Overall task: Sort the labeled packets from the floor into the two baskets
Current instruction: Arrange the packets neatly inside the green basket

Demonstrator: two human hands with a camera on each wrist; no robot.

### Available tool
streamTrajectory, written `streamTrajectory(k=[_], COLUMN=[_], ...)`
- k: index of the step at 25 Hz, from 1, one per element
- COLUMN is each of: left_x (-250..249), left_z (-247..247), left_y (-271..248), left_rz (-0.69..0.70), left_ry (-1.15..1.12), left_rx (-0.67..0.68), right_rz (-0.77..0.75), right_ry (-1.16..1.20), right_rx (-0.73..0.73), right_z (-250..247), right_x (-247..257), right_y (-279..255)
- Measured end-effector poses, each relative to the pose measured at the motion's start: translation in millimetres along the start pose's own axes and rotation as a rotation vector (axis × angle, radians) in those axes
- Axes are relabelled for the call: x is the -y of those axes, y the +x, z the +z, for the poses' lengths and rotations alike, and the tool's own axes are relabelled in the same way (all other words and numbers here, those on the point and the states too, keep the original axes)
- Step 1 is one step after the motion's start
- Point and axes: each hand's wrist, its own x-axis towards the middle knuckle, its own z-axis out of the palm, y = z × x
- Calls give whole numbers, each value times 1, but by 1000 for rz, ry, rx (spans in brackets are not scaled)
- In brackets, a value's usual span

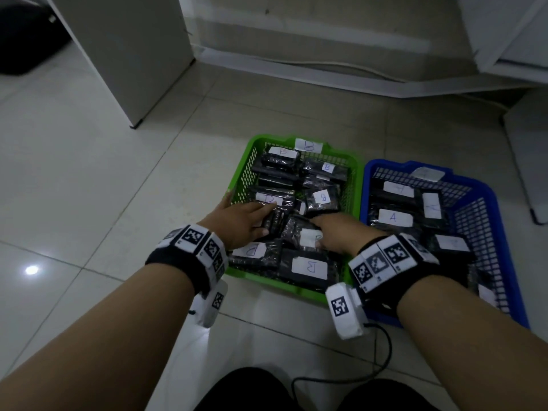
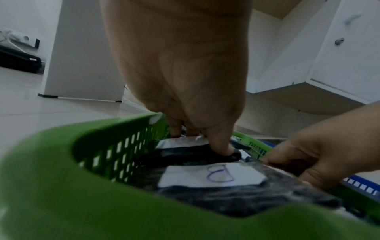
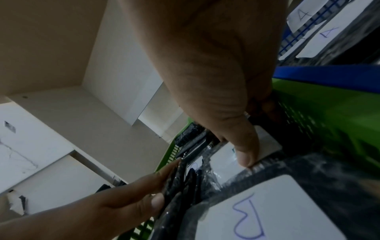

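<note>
Head view: both hands sat in green basket [image 1: 240,176]. Left hand [image 1: 240,221] fingers flat on B packets [image 1: 268,200]; right hand [image 1: 341,232] fingers pinched one packet [image 1: 308,237]. Blue basket [image 1: 492,203] right of fingers.

An indoor room, likely a home: glossy tiled floor [image 1: 89,161], white cabinets [image 2: 339,56] with knobs.

The green basket [image 1: 246,170] has a white tag [image 1: 308,145] with a "B" on its far rim. The black packets inside have white stickers that say "B" [image 1: 310,266]. In the blue basket [image 1: 492,203], one packet sticker says "A" [image 1: 394,218].
</note>
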Motion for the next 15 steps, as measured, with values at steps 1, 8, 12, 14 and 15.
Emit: streamTrajectory(k=[1, 8, 12, 14, 15], left_x=[-3, -12, -16, -17, -17], left_z=[-1, -16, -9, -7, -7], left_y=[2, 9, 15, 17, 18], left_rz=[-22, -18, -26, -27, -35], left_ry=[23, -258, -324, -332, -318], left_rx=[-9, 0, -120, -141, -135], right_rz=[21, -63, -180, -167, -172], right_ry=[4, 55, -40, -96, -84], right_rx=[1, -162, -113, -24, -3], right_z=[0, 1, 8, 5, 1], right_x=[0, 5, 16, 18, 18], right_y=[2, 8, 21, 27, 28])
